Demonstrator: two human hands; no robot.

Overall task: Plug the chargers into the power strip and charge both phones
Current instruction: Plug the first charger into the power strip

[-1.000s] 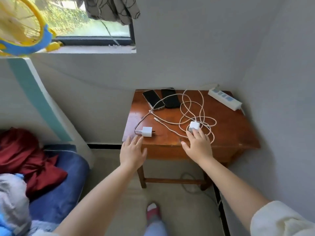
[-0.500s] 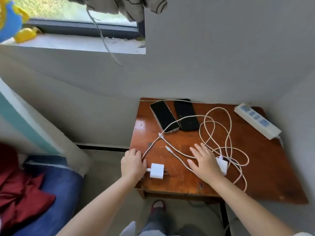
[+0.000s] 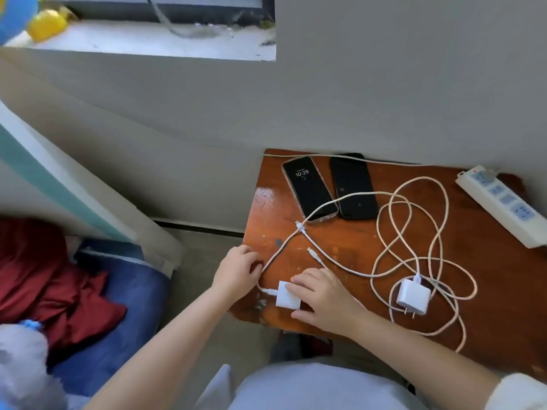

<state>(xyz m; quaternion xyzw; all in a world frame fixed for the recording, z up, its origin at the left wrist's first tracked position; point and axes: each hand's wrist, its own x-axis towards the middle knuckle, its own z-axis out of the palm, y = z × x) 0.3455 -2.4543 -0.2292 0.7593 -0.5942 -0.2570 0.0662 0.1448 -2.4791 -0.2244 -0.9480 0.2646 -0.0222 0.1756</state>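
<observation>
Small reddish wooden desk (image 3: 485, 291) pushed into a grey-walled corner, top scratched and worn; window sill (image 3: 148, 39) up at 11 o'clock, bed (image 3: 97, 315) with blue cover and red cloth (image 3: 50, 279) at 8 o'clock. At 12 o'clock on the desk, two phones side by side: left phone (image 3: 309, 189) lit and reading 10:28, right phone (image 3: 353, 186) dark. White power strip (image 3: 503, 205) at 2 o'clock along the right wall, sockets seemingly bare. Loose coils of white cable (image 3: 414, 232) across the middle, running to the second charger (image 3: 413, 295) at 4 o'clock, prongs toward the near edge. Left hand (image 3: 236, 272) at the desk's left edge, grip curled loosely by a cable strand; whether pinching it, cannot tell. Right hand (image 3: 322, 297) at 6 o'clock, fingers on top of the near charger (image 3: 287, 295) and thumb beside it, grip not visibly clamped.
</observation>
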